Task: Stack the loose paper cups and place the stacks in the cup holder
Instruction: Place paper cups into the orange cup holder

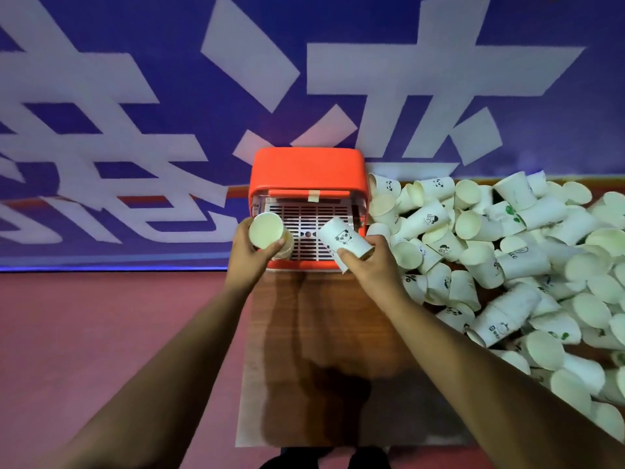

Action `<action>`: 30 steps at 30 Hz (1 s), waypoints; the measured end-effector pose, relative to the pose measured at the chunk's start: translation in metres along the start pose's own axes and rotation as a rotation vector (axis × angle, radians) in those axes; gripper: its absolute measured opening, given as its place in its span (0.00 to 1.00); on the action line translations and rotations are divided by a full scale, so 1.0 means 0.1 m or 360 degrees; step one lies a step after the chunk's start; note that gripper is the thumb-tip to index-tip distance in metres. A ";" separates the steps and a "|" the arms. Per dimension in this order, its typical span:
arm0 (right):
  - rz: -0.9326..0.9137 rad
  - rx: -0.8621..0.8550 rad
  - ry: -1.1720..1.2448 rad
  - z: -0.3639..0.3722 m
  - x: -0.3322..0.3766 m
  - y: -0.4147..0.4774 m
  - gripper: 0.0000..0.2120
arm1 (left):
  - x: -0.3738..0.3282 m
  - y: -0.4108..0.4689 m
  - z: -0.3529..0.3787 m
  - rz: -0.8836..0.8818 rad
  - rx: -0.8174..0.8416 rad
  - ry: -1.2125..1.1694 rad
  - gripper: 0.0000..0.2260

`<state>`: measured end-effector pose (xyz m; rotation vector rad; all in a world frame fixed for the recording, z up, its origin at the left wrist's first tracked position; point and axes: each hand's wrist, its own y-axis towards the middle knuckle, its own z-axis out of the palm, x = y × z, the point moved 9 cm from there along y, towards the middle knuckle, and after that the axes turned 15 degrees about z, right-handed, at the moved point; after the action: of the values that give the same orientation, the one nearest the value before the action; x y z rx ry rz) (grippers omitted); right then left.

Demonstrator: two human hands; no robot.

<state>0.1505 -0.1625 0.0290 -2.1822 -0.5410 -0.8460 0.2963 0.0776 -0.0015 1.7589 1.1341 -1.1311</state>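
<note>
**Current step: nesting a cup.** The left hand [253, 255] is gripping an upright white paper cup [266, 230] at centre frame, with its open mouth facing the camera. The fingers [275, 247] are curling round the cup wall. A second rim is showing beneath it, which suggests a short stack.

The right hand [370, 265] is holding a panda-printed white paper cup [343, 240] just right of centre. This cup is tilted, with one end pointing toward the left-hand cup. The thumb and fingers are pinching it at the lower end.

Both cups are hovering in front of the orange plastic cup holder [307, 170], over its white slotted tray [304, 214]. The holder is sitting at the far end of the brown wooden surface [321, 350]. No stack is showing inside it.

The pile of loose white paper cups [507, 252] is filling the right of the frame and reaching the holder's right side.

**Next move (judgement).**
1. Turn the panda cup upright, base down.
2. Centre it over the open mouth.
3. Press it in until it is seating squarely, since a skewed entry is likely to crease the rim.

Most of the task is judged to be remaining.
</note>
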 end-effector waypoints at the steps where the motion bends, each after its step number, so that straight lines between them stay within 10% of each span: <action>1: 0.0023 0.0037 0.0058 0.05 -0.01 0.02 0.26 | 0.04 0.05 0.01 0.0008 0.0015 0.0018 0.32; 17: -0.0016 0.0110 0.0014 0.53 0.14 0.22 0.32 | 0.56 0.25 0.14 -0.0082 0.0572 0.0482 0.48; 23: -0.0476 -0.0013 -0.0322 0.91 0.63 0.10 0.38 | 0.50 0.20 -0.26 -0.0110 0.0360 0.0194 0.17; 30: -0.0823 -0.0103 -0.0687 1.40 0.89 0.14 0.36 | 0.51 0.22 -0.25 -0.0259 0.0323 -0.0072 0.09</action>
<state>0.2774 -0.0563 0.0117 -2.3287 -1.3490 -0.6440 0.3346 0.1069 -0.0387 1.8083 1.1868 -1.4198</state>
